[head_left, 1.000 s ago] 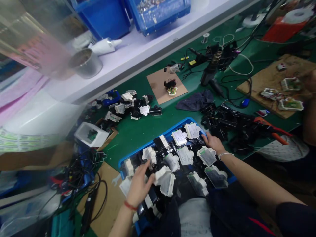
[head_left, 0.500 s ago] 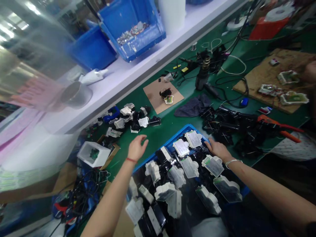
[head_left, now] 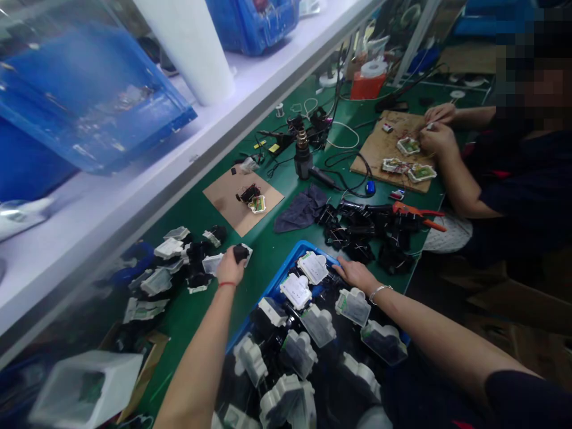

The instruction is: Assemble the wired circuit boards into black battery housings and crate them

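Note:
My left hand is closed around a black-and-white plastic unit on the green bench, at the near side of a loose group of similar white-cased units. My right hand grips the far right rim of a blue plastic bin. Inside the bin lie several white housings with clear or white faces and black parts among them. Two of them, a white-faced housing and its neighbour, show printed labels.
A shelf with blue bins crosses the upper left. Beyond my hands are a brown board, a dark cloth, a heat gun and black parts. A co-worker's hands work over a wooden board.
My left hand has moved left and forward from above the bench and closed on a black-and-white unit. My right hand stays on the bin rim. The view has swung right, showing the co-worker.

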Tool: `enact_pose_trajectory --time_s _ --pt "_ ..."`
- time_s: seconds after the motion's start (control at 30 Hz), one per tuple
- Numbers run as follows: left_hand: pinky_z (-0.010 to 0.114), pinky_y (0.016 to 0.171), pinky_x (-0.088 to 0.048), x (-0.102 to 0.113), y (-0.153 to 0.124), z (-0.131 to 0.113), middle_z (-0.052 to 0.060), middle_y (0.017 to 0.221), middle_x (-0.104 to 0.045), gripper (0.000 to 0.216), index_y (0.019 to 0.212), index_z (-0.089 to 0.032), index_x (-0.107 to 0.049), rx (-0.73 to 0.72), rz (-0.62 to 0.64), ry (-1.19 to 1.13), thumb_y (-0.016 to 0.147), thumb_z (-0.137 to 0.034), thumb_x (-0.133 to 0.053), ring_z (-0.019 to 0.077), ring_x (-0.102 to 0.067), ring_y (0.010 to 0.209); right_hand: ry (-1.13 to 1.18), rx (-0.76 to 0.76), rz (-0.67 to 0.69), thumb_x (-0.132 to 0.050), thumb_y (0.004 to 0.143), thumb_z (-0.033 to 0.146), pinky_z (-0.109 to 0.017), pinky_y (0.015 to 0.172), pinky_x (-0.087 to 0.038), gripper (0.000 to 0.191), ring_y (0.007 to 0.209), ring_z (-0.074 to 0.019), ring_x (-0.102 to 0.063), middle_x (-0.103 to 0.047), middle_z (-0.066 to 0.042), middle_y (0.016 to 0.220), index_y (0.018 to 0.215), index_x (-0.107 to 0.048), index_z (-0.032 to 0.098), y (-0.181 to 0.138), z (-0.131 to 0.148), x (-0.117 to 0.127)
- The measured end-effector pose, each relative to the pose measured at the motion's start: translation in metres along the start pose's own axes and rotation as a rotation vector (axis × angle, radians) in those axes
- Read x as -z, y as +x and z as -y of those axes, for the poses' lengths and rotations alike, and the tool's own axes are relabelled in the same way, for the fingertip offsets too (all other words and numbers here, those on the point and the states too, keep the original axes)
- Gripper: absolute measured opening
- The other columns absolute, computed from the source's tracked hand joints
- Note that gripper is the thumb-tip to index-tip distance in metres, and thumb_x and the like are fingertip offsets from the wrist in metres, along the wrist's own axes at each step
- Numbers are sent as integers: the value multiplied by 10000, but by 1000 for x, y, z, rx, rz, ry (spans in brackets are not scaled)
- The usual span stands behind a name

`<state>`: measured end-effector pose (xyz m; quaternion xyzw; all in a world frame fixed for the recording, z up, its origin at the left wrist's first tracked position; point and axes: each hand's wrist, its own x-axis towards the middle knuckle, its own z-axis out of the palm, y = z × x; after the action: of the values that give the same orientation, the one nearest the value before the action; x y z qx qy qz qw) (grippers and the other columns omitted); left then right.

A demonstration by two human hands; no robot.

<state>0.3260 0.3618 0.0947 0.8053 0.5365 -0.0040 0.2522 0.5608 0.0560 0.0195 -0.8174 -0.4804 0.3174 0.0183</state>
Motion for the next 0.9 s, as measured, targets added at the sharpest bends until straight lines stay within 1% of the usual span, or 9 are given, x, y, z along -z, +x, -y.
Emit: enact_pose_trajectory --time_s 0.13,0.2,0.3,0.43,0.6,0.67,0.77,0.83,0.9 --pt "397 905 -484 30 -76 -13 125 1303 -514 551 1399 -224 -149 18 11 -259 909 -369 -357 242 -567 1114 0 2 8 -198 967 477 -294 674 -433 441 838 -267 -670 -692 -119 875 1088 -490 169 0 0 1" --pt "361 847 -518 31 -124 -24 92 1357 -481 531 1405 -283 -156 36 169 -604 919 -425 -314 229 -593 1080 -10 -1 12 -189 968 475 -299 685 -435 449 855 -271 -667 -690 -128 897 1099 -486 165 0 0 1" --pt "378 854 -520 12 -186 -42 73 1363 -478 578 1370 -318 -249 149 418 -1038 859 -497 -451 249 -597 1067 -31 -7 20 -182 969 473 -307 701 -436 462 868 -277 -664 -686 -143 913 1116 -480 153 0 1 0" --pt "435 955 -459 -18 -223 -53 115 1270 -533 597 1361 -262 -269 131 461 -955 849 -478 -486 262 -557 1122 -44 -7 23 -180 969 476 -310 724 -434 472 891 -276 -660 -686 -145 926 1126 -477 146 0 2 -1" --pt "491 1099 -278 -17 -238 -54 113 1415 -324 504 1336 -256 -406 -71 -17 -227 842 -273 -509 298 -332 1318 -47 -9 13 -180 970 471 -311 717 -433 472 879 -270 -663 -688 -142 913 1131 -477 142 0 2 -2" --pt "458 1053 -364 -11 -240 -54 99 1388 -356 470 1309 -273 -441 -148 18 -172 844 -238 -499 271 -417 1257 -40 -3 9 -188 969 469 -313 713 -433 469 877 -273 -664 -688 -141 901 1132 -480 140 0 2 -2" --pt "324 840 -529 3 -220 -46 76 1244 -505 363 1198 -266 -537 -178 193 -139 835 -274 -530 182 -622 942 -29 4 2 -206 967 466 -325 701 -434 463 866 -291 -665 -687 -150 885 1125 -486 133 0 1 -3" --pt "277 748 -544 19 -182 -30 59 1137 -579 285 1100 -245 -593 -138 202 -38 833 -328 -540 151 -647 801 -24 7 0 -213 966 463 -330 687 -434 461 850 -299 -667 -687 -155 869 1130 -484 129 1 0 -5" --pt "330 817 -523 38 -130 -9 94 1124 -592 319 1154 -198 -549 -61 91 61 878 -325 -452 191 -640 891 -22 11 -4 -212 966 460 -330 677 -433 459 842 -302 -668 -686 -158 864 1134 -480 128 2 -1 -6"
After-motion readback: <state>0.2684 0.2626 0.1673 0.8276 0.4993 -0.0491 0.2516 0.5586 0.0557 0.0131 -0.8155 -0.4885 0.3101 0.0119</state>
